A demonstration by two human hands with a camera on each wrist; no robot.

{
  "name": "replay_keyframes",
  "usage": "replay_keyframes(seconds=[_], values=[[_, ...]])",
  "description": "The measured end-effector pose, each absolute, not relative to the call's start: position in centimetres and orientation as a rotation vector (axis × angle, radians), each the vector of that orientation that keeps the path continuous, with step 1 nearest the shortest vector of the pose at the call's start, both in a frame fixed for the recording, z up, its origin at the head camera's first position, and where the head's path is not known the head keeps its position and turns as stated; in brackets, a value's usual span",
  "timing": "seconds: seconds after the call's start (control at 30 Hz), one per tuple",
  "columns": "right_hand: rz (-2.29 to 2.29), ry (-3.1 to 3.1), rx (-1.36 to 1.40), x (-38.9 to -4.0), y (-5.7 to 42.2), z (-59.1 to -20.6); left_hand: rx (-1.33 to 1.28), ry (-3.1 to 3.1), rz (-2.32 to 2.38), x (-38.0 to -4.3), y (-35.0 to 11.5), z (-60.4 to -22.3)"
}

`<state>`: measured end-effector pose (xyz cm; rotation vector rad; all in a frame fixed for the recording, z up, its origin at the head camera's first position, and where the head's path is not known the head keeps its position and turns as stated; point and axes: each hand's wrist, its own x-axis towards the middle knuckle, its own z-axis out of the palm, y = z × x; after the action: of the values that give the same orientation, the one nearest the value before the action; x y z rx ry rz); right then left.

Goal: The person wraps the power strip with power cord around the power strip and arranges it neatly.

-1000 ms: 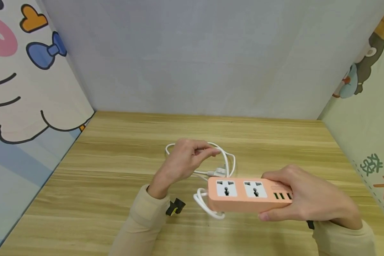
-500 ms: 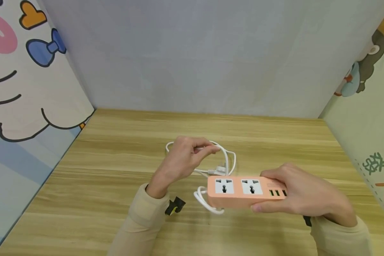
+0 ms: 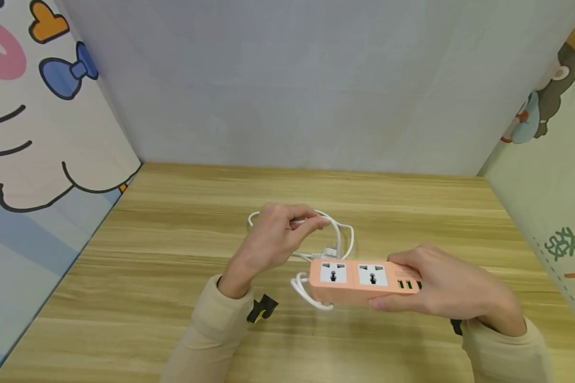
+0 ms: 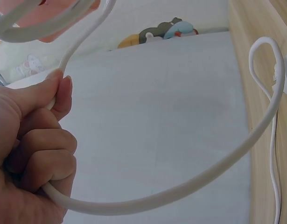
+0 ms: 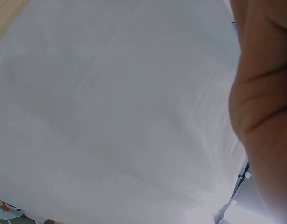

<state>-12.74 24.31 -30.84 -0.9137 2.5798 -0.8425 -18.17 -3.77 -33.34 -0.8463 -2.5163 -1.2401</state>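
Observation:
My right hand (image 3: pixel 445 284) grips the right end of a peach power strip (image 3: pixel 352 294), thumb along its near side. Two white sockets and several USB ports face up toward the head camera. From the strip's left end a white cord (image 3: pixel 350 234) comes out in loops. My left hand (image 3: pixel 280 231) pinches this cord between thumb and forefinger, and in the left wrist view the curled fingers (image 4: pixel 47 140) also hold it lower down. The cord's white plug (image 3: pixel 329 253) shows just behind the strip. The right wrist view has only part of the right hand (image 5: pixel 264 102); the strip is out of that view.
Beneath the hands is a wood-grain table (image 3: pixel 148 276). A plain pale wall sheet (image 3: pixel 292 90) stands at its back, with cartoon-printed panels (image 3: pixel 81 154) on the left and right. A black strap end (image 3: pixel 262 308) sticks out beside the left cuff.
My right hand and the power strip have shifted slightly left and away from me, and the strip's top tilts a little more away. My left hand stays nearly in place on the cord.

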Motion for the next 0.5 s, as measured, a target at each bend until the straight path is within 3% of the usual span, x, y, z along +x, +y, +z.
replay_keyframes(seconds=[0.5], values=[[-0.780, 2.628, -0.867, -12.98, 23.87, -30.91, -0.859, -2.480, -1.256, -17.76, -3.79, -32.83]])
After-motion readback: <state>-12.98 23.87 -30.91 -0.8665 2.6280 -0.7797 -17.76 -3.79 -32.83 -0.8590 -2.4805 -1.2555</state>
